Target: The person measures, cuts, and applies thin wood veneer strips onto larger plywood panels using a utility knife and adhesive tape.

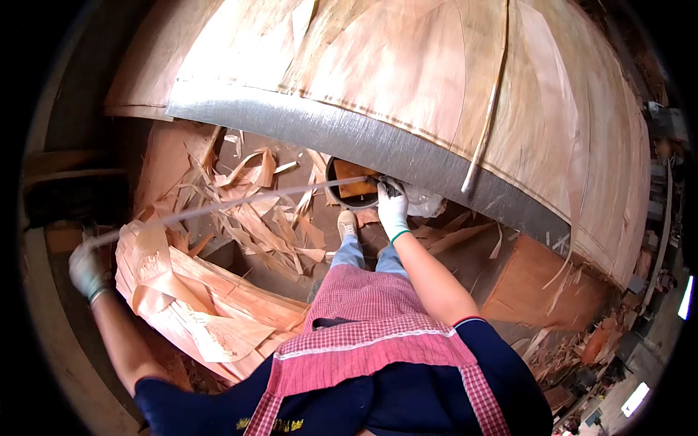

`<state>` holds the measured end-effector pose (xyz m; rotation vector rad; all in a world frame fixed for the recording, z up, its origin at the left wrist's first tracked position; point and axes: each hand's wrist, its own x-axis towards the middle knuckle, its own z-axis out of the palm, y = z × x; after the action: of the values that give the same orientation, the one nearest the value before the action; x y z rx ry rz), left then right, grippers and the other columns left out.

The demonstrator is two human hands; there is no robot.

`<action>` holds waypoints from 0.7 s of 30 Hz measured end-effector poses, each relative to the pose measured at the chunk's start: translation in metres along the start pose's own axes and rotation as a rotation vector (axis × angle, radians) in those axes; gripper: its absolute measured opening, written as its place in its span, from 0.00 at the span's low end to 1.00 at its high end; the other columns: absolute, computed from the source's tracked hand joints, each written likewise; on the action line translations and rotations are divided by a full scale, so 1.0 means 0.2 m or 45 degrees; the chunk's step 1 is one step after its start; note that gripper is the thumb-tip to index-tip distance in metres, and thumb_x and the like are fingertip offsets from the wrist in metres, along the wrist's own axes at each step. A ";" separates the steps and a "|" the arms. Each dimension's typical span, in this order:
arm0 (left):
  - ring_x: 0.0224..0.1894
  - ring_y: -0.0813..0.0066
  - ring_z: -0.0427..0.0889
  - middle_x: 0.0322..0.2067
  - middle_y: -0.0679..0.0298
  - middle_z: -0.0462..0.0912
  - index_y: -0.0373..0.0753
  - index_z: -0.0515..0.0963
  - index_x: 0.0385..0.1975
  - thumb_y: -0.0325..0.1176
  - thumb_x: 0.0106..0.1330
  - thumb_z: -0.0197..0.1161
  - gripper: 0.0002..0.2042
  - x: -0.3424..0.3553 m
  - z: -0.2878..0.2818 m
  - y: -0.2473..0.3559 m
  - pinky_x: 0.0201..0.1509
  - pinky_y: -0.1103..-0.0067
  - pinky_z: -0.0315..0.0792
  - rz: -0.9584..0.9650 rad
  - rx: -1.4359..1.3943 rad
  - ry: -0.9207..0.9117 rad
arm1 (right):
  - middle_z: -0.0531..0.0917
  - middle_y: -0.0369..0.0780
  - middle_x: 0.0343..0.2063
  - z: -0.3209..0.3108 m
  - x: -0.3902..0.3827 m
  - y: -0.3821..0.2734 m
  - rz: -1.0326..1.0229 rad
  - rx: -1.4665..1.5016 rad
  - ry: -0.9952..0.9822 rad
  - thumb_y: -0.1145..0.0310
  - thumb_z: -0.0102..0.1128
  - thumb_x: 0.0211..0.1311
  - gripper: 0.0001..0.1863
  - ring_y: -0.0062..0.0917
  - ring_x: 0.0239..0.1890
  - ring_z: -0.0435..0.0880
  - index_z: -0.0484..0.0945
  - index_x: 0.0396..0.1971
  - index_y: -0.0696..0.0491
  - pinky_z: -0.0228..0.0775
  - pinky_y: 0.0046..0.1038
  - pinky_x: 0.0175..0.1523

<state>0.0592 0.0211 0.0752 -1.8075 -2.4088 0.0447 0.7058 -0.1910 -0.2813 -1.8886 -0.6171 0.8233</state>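
Veneer strip [240, 203], thin, pale and long, stretches almost level across the middle of the view, from the left hand [89, 270] at the left edge to the right hand [392, 207] near the centre. Both hands wear light work gloves; the right glove has a green cuff. The right hand is clenched around the strip's right end, just in front of a dark round bucket [349, 190] that holds something orange-brown. The left hand is closed on the strip's left end, though motion blur there hides the fingers. Under the strip lies a litter of torn veneer scraps [247, 211] on the floor, curled and splintered, and at lower left a stack of veneer sheets [203, 305] with ragged edges sits just beside the person's left forearm. Below the right hand, a shoe [347, 224] and jeans show, with a red checked apron [363, 327] over dark blue sleeves. Above the hands runs a wide grey metal edge [363, 142], curving from upper left to right, and on top of it rests a broad sheet of reddish veneer [407, 65] that fills the upper part of the view. A slim stick [483, 123] leans across that sheet and over the metal edge. At far right, more scraps pile on the floor.
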 end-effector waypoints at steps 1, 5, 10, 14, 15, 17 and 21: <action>0.36 0.67 0.84 0.35 0.60 0.86 0.36 0.83 0.35 0.38 0.65 0.57 0.12 0.00 -0.31 -0.21 0.41 0.74 0.77 -0.155 0.017 0.066 | 0.85 0.45 0.40 0.03 -0.06 -0.02 -0.049 -0.033 0.033 0.68 0.61 0.62 0.14 0.32 0.42 0.82 0.81 0.46 0.57 0.70 0.29 0.53; 0.36 0.66 0.83 0.36 0.57 0.83 0.33 0.80 0.39 0.30 0.68 0.54 0.10 -0.14 -1.10 -0.91 0.42 0.74 0.80 -0.316 -0.721 0.381 | 0.80 0.53 0.36 0.19 -0.20 -0.41 -0.385 -0.616 -0.409 0.69 0.58 0.58 0.09 0.48 0.42 0.78 0.81 0.35 0.56 0.71 0.37 0.50; 0.32 0.73 0.78 0.33 0.63 0.80 0.36 0.77 0.36 0.29 0.61 0.61 0.07 -0.35 -0.18 0.47 0.38 0.78 0.74 0.732 -0.641 -0.120 | 0.81 0.47 0.44 0.21 -0.42 -1.04 -0.574 -0.144 -0.800 0.65 0.60 0.64 0.12 0.36 0.44 0.83 0.78 0.40 0.59 0.75 0.32 0.49; 0.30 0.83 0.76 0.29 0.67 0.81 0.33 0.78 0.35 0.23 0.62 0.60 0.04 -0.93 -0.11 1.78 0.32 0.83 0.72 0.771 -1.270 -0.868 | 0.75 0.44 0.56 -0.06 -0.41 -1.52 -0.702 0.447 -0.936 0.71 0.58 0.65 0.14 0.29 0.61 0.71 0.75 0.50 0.57 0.69 0.30 0.61; 0.28 0.86 0.74 0.25 0.70 0.78 0.34 0.77 0.33 0.25 0.61 0.63 0.04 -1.01 -0.26 2.03 0.30 0.85 0.70 0.756 -1.770 -0.973 | 0.76 0.41 0.53 -0.19 -0.37 -1.55 -0.510 0.592 -0.930 0.71 0.58 0.65 0.16 0.27 0.52 0.75 0.73 0.51 0.57 0.72 0.29 0.56; 0.26 0.88 0.70 0.23 0.73 0.74 0.36 0.75 0.30 0.22 0.60 0.63 0.03 -0.97 -0.47 2.33 0.29 0.87 0.67 0.843 -1.864 -0.991 | 0.78 0.37 0.45 -0.51 -0.28 -1.53 -0.196 0.634 -0.848 0.72 0.59 0.65 0.16 0.20 0.39 0.78 0.73 0.52 0.56 0.74 0.24 0.44; 0.29 0.85 0.72 0.28 0.68 0.75 0.33 0.72 0.37 0.19 0.61 0.58 0.07 -0.74 -0.55 2.76 0.31 0.87 0.67 0.726 -2.386 -0.877 | 0.77 0.33 0.29 -1.46 -0.04 -1.51 0.125 0.194 -0.542 0.80 0.58 0.59 0.11 0.10 0.24 0.71 0.77 0.43 0.58 0.64 0.16 0.27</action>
<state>0.6407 0.0294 0.1159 -3.3134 -1.8056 -2.6220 0.9010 -0.2353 0.0872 -1.6243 -0.6996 1.3169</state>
